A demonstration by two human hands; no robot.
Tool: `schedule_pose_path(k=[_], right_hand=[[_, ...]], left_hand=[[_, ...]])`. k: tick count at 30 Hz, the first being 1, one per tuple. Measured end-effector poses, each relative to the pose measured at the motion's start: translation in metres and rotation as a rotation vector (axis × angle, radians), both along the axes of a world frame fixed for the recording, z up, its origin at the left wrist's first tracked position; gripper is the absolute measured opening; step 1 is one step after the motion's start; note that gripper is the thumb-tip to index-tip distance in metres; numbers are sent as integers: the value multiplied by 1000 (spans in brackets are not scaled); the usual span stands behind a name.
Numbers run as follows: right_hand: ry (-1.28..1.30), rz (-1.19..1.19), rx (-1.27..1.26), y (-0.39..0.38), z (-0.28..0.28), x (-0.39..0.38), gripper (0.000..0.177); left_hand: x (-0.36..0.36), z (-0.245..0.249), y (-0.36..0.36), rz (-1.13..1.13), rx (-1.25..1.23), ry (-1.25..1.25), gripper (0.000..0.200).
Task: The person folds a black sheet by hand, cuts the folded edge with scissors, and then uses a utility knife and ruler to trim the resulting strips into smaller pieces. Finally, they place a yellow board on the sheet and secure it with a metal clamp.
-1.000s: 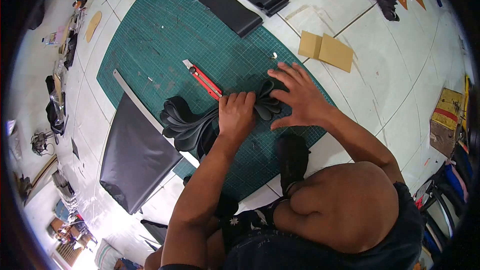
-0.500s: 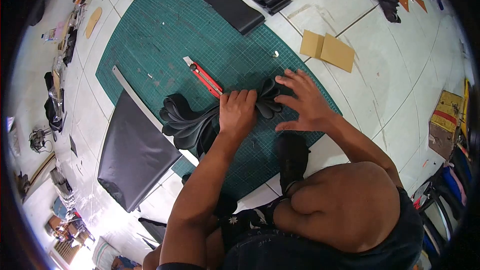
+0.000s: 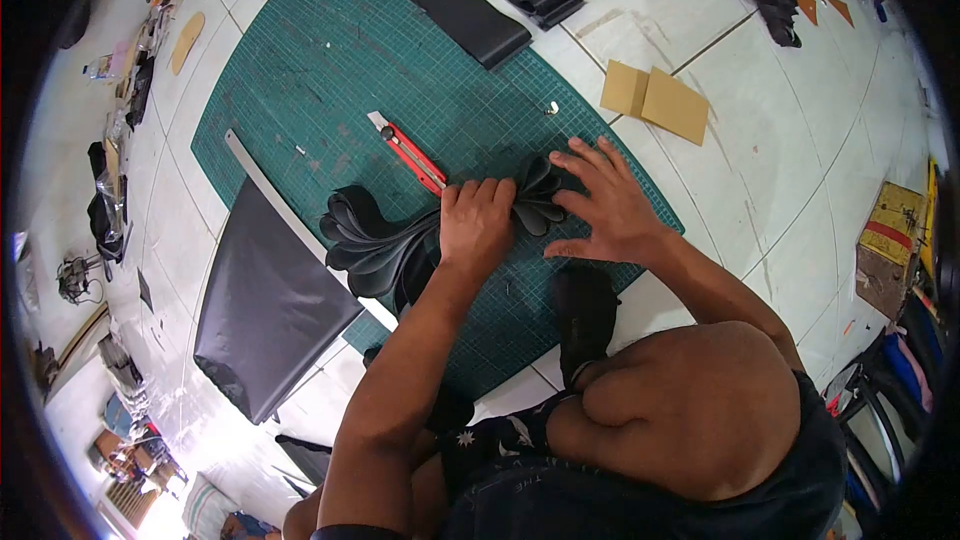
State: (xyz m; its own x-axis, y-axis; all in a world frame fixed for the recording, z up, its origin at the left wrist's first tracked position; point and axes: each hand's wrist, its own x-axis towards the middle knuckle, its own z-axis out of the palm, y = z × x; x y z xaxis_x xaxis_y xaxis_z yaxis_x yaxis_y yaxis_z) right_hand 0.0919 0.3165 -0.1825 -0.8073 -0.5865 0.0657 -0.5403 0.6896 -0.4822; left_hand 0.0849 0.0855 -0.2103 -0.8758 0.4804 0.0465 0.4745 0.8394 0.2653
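Observation:
A bundle of looped black strips (image 3: 375,250) lies across the green cutting mat (image 3: 310,80). My left hand (image 3: 478,225) is wrapped round the narrow middle of the bundle, and folded loops fan out on both sides of it. Beside the right-hand loops, my right hand (image 3: 610,202) is open with its fingers spread, the fingertips close to the strips; whether they touch cannot be made out. A red utility knife (image 3: 412,158) with its blade out rests on the mat, its lower end near my left knuckles.
A metal ruler (image 3: 270,190) lies along a black sheet (image 3: 265,300) at the left. Folded black strips (image 3: 450,0) cross the mat's top edge. Tan card pieces (image 3: 675,105) lie on the tiles at the right. My shoe (image 3: 585,310) is on the mat's lower edge.
My right hand has shifted very slightly to the left, nearer the loops. My left hand keeps its hold on the bundle.

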Motion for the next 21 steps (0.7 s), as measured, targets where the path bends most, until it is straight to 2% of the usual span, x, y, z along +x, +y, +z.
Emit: schedule_pose_path(k=[4,7,10,21], right_hand=[[37,-16,-52,3,-1,3,61],[73,-48,-99,3,-1,8,60],[54,13,-121,2,1,11,58],[76,-4,-81,0,-4,16,53]], left_hand=[[0,-1,0,-1,18,26,12],[1,-2,-1,5,-6,-26,29],[0,-1,-1,7,-20,-59,29],[0,-2,-1,-10,-4,-30,30]])
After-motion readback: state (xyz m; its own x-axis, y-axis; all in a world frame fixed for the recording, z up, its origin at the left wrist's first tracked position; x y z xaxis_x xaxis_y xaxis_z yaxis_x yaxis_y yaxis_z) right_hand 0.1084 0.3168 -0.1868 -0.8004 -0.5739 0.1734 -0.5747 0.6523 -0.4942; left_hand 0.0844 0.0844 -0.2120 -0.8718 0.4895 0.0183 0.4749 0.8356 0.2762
